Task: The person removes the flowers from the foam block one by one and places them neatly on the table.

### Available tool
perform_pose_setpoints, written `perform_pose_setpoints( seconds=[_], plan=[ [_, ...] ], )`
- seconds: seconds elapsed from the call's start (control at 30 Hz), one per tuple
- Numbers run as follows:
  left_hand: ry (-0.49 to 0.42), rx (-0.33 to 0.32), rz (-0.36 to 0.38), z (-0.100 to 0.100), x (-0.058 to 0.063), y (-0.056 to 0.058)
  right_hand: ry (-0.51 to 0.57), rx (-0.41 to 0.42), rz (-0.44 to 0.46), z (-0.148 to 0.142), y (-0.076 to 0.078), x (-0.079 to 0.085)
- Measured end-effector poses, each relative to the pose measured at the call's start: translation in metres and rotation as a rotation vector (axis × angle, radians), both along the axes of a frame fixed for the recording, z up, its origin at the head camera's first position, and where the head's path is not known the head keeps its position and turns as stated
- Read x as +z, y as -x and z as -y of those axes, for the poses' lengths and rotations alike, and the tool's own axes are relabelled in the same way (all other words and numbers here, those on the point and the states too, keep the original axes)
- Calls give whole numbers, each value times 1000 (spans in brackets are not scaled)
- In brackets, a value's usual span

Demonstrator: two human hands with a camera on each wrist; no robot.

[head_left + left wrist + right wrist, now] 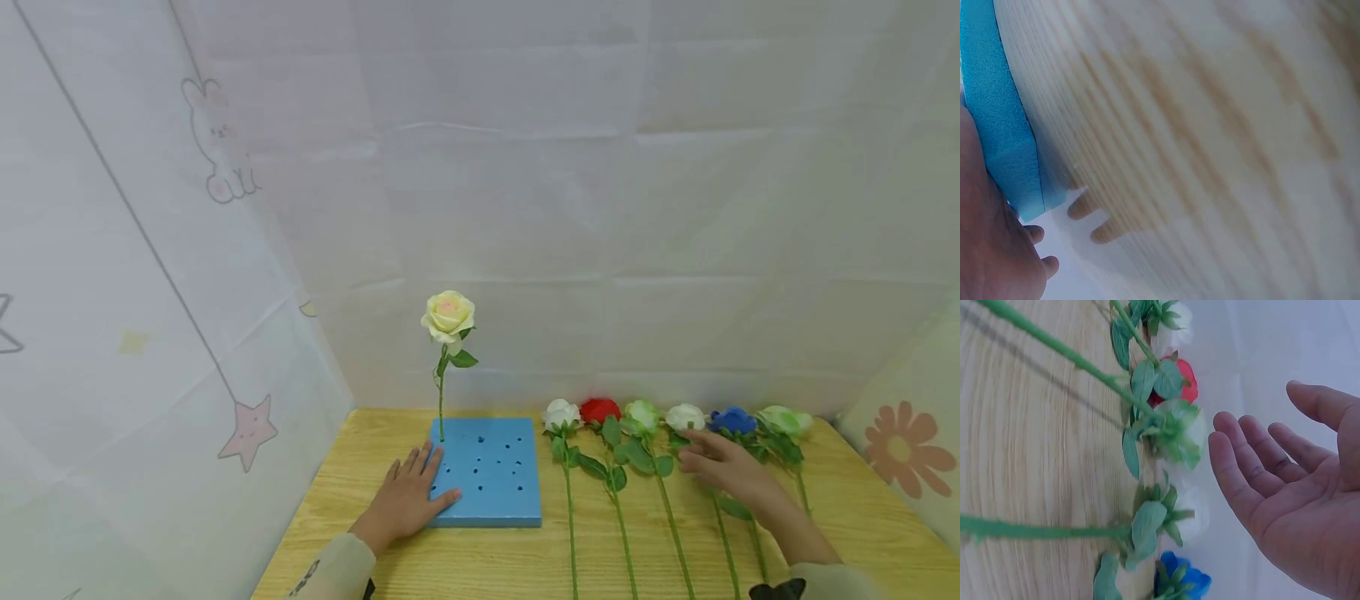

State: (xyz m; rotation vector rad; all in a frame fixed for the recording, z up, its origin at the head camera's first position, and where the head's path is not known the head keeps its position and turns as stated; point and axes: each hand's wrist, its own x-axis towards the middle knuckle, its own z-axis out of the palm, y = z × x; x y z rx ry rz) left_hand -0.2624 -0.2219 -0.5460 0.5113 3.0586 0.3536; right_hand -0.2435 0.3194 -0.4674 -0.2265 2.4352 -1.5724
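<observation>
My left hand [408, 497] lies with fingers spread on the left edge of a blue foam board [495, 500] dotted with small holes. A cream rose [448, 317] stands upright in the board's back left hole. To the right, my right hand [723, 471] hovers over the lying roses, fingers loosely extended and nothing in its grasp. Nearest to it are a white rose [685, 417] and a blue rose [733, 420]. In the right wrist view the open palm faces a green-tinged rose [1179, 434] and the white one.
Also in the row on the wooden table [495, 567] lie another white rose [561, 414], a red rose [600, 410] and a pale green rose [783, 420], stems toward the front. A pale printed curtain [510, 208] encloses the back and sides.
</observation>
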Motion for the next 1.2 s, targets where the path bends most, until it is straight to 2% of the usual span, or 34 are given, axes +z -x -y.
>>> perform_pose_setpoints(
  seconds=[0.17, 0.43, 0.67, 1.03, 1.2],
  plan=[
    [-9, 4, 9, 1, 0, 1, 33, 1, -51, 19, 5, -1],
    [-8, 0, -5, 1, -1, 0, 10, 55, -123, 45, 14, -3],
    [-17, -2, 2, 0, 1, 0, 28, 27, -125, 66, 21, -3],
    [-13, 2, -1, 2, -3, 2, 61, 55, -131, 98, 27, 10],
    [-18, 3, -1, 1, -2, 2, 99, 53, -120, 109, 29, 11]
  ],
)
